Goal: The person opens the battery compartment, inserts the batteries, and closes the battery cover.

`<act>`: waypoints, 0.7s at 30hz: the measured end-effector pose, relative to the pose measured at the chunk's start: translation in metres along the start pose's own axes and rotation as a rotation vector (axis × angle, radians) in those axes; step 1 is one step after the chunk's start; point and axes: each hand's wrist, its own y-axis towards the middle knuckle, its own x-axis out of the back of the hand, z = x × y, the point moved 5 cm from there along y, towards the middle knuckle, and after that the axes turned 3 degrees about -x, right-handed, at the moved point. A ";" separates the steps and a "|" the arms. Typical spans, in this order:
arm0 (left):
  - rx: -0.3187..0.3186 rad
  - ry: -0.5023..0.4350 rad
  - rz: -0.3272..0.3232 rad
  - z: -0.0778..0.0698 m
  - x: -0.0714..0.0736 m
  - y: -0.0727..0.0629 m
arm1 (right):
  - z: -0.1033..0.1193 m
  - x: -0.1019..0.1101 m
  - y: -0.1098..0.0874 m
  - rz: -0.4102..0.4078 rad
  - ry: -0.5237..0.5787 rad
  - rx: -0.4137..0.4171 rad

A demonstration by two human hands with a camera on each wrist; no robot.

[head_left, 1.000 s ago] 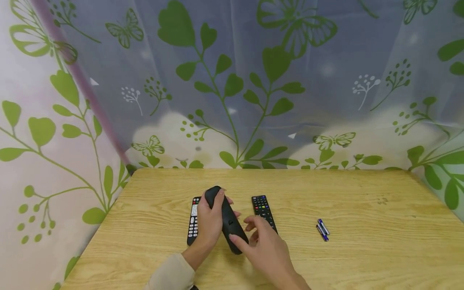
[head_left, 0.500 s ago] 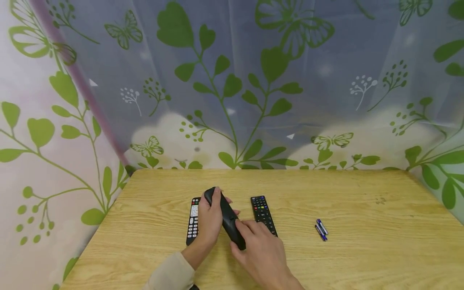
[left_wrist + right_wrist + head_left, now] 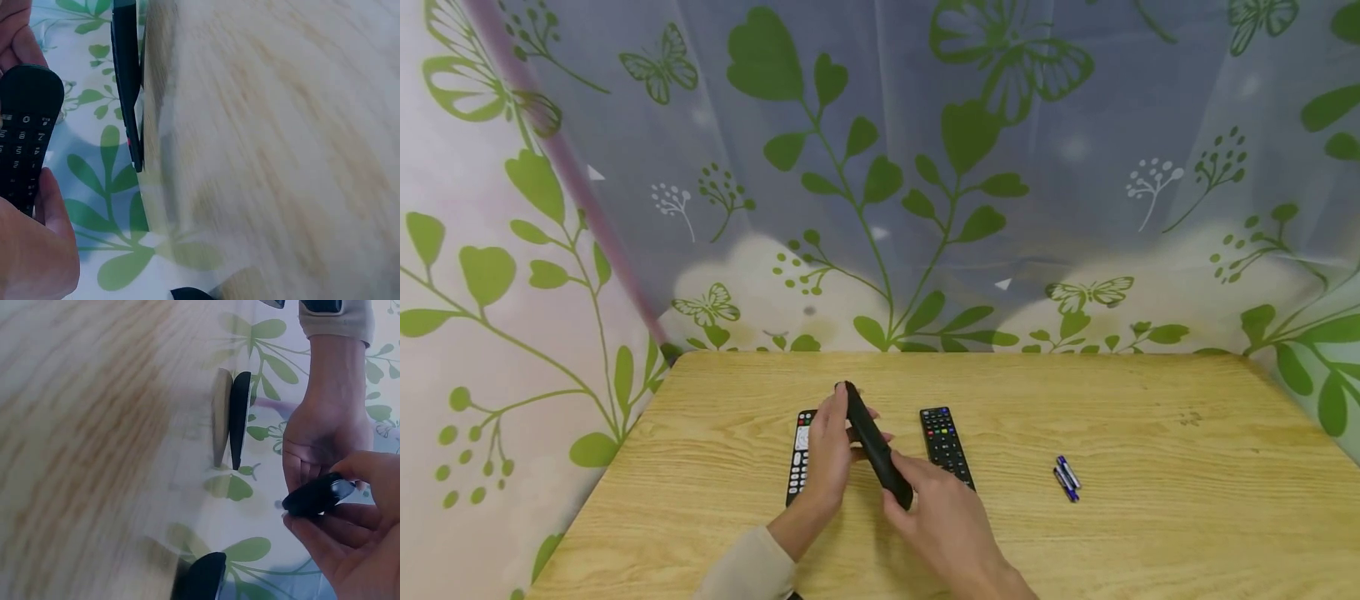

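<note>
Above the surface, the left hand and right hand pinched opposite ends of a tilted, black, button-faced remote.

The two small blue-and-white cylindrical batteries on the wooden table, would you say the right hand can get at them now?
Probably yes: nothing shows between the right hand and the batteries, though it must first release the long black remote it pinches.
</note>
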 end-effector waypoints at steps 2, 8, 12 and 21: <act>0.007 -0.007 -0.003 0.000 0.002 -0.001 | -0.003 -0.002 0.001 0.042 0.119 -0.047; 0.041 0.031 -0.017 0.004 0.008 -0.002 | -0.013 -0.012 0.004 0.175 0.519 -0.205; 0.066 0.076 -0.001 0.005 0.011 -0.002 | -0.016 -0.016 0.006 0.218 0.653 -0.249; 0.124 0.148 0.032 0.014 0.016 0.001 | -0.029 -0.027 0.009 0.234 0.803 -0.361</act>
